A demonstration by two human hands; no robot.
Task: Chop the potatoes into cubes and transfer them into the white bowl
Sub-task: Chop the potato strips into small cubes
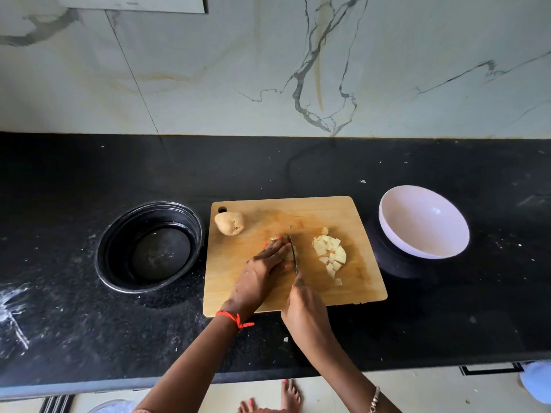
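On cutting board [343,216], left hand [262,269] clamps potato piece [288,257] under curled fingers [275,248]; right hand [304,308] grips knife [293,254], blade against it; cut cubes [331,254] just beside.

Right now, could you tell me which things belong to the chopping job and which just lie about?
In use: knife, cutting board, half-cut potato, whole potato, cut cubes, white bowl.
Lying about: black bowl.
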